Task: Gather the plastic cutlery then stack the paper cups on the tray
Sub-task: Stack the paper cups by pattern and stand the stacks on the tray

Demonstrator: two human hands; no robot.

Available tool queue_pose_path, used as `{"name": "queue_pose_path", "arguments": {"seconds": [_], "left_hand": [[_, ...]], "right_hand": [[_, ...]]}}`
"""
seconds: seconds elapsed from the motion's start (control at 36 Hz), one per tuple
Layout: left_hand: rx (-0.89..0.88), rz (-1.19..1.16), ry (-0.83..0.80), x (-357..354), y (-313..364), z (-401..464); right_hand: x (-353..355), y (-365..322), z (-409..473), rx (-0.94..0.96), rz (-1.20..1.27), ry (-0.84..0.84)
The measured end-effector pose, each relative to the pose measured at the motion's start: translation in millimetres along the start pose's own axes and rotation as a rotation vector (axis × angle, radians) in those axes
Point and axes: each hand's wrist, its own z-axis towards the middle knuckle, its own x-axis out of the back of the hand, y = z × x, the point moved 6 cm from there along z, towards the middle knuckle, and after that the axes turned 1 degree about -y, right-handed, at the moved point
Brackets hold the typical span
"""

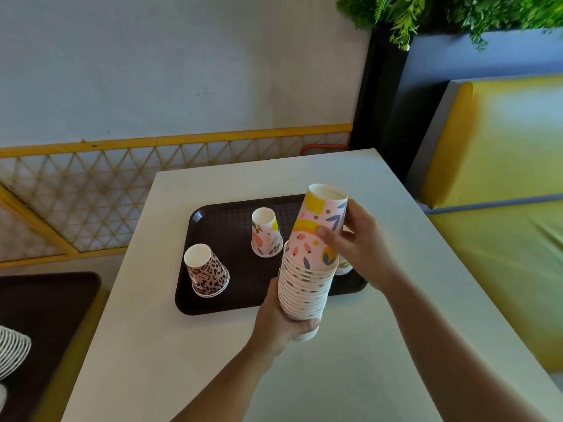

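Your left hand (281, 324) grips the lower end of a long stack of nested cups (304, 287), fingers curled around its rims, and holds it above the near edge of the dark tray (213, 300). The stack is upside down, which is why each new cup slides over the top instead of dropping inside. Your right hand (353, 248) grasps the topmost floral cup (320, 229), thumb on the near face and fingers wrapped behind, seating it on the column (it looks almost fully home, though that is my reading).

Two cups stand inverted on the tray and apart from each other: a leopard-print cup (207, 271) at the left, a floral one (266, 233) toward the middle. Another cup (344, 266) peeks out behind the stack, mostly hidden.

No plastic cutlery shows anywhere, so that step seems done or out of sight. The tray sits on a pale table (182, 345), within easy reach for the next pick.
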Motion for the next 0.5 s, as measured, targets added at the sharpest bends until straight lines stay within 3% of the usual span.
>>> {"name": "queue_pose_path", "arguments": {"seconds": [0.33, 0.5], "left_hand": [[0.048, -0.02, -0.013, 2.5, -15.4, -12.2], [0.05, -0.028, 0.0, 4.8, -16.4, -15.3]], "right_hand": [[24.7, 4.0, 8.6, -0.097, 0.406, 0.208], [46.9, 17.4, 14.4, -0.191, 0.568, 0.42]]}}
